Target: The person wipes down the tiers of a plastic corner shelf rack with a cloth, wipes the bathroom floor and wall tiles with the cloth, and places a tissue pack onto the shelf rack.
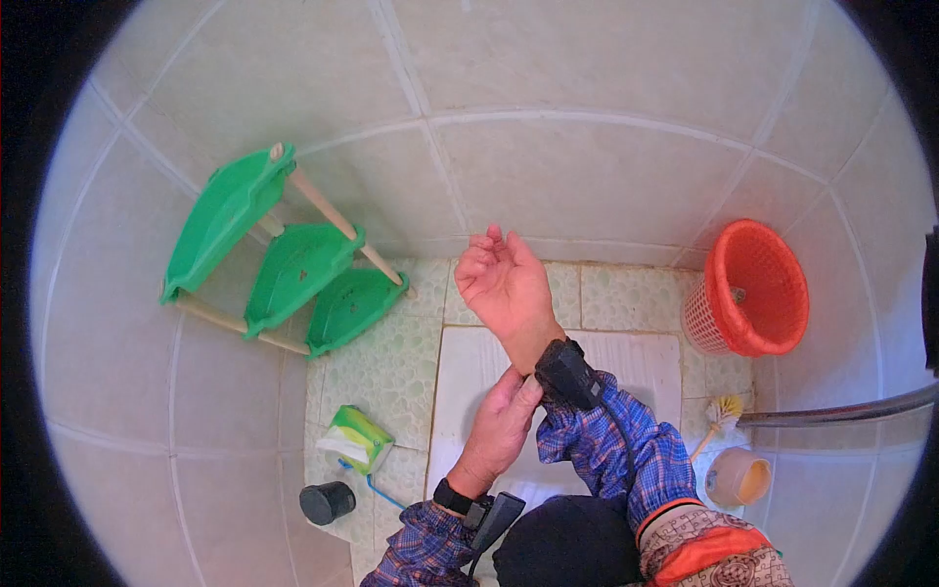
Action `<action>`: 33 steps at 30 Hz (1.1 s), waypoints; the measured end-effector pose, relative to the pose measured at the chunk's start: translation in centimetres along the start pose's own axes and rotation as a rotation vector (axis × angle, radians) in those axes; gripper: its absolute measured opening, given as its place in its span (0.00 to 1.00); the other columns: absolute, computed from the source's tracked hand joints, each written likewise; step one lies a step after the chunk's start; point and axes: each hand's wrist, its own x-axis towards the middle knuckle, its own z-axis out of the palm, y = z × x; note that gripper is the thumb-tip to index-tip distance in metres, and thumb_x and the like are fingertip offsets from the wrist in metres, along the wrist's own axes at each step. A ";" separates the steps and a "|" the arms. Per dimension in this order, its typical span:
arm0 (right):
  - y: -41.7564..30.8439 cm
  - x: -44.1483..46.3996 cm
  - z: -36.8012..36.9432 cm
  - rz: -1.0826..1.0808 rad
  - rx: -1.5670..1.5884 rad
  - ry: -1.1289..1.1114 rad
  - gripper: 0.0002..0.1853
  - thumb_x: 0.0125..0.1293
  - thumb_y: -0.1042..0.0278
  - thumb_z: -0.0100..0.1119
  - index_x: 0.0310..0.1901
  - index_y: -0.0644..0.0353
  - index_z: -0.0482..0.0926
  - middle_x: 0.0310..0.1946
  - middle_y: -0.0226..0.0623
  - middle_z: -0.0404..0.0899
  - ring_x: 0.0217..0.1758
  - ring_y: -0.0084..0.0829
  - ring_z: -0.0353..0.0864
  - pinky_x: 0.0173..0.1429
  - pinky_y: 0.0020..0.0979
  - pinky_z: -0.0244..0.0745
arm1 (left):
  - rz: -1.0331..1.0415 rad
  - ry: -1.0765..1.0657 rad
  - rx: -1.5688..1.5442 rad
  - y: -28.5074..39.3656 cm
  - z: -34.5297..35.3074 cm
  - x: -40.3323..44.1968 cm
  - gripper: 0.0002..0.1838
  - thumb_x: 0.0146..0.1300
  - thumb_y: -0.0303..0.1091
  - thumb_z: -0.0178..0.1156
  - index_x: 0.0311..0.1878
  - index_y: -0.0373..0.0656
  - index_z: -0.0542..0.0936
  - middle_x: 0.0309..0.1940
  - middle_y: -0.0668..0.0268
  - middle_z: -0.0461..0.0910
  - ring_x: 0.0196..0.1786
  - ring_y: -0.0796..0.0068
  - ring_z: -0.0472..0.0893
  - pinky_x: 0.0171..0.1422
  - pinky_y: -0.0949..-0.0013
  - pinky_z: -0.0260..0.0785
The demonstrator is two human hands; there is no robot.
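Note:
My right hand [507,284] is raised in the middle, palm up, with its fingers curled loosely and nothing visible in it. A black strap with a box-like device [568,374] sits on that wrist. My left hand [501,423] is below, its thumb and fingers closed at the edge of the right wrist, touching the strap or cuff there. Another black device [497,519] is on my left wrist. Both arms wear blue plaid sleeves [618,440].
A green three-tier corner shelf [298,269] leans at the left. Below it are a tissue pack [357,440] and a black container [328,503]. At the right are a red-lined basket [758,289], a brush [725,411] and a round tub [736,477]. Tiled walls surround the floor.

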 end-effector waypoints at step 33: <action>0.1 -0.6 -3.4 0.121 0.165 0.004 0.09 0.76 0.62 0.49 0.42 0.56 0.75 0.29 0.29 0.70 0.31 0.26 0.67 0.35 0.30 0.65 | -0.028 -0.107 -0.199 -2.0 -1.7 -0.4 0.27 0.71 0.41 0.60 0.69 0.40 0.69 0.64 0.64 0.75 0.65 0.68 0.73 0.72 0.60 0.62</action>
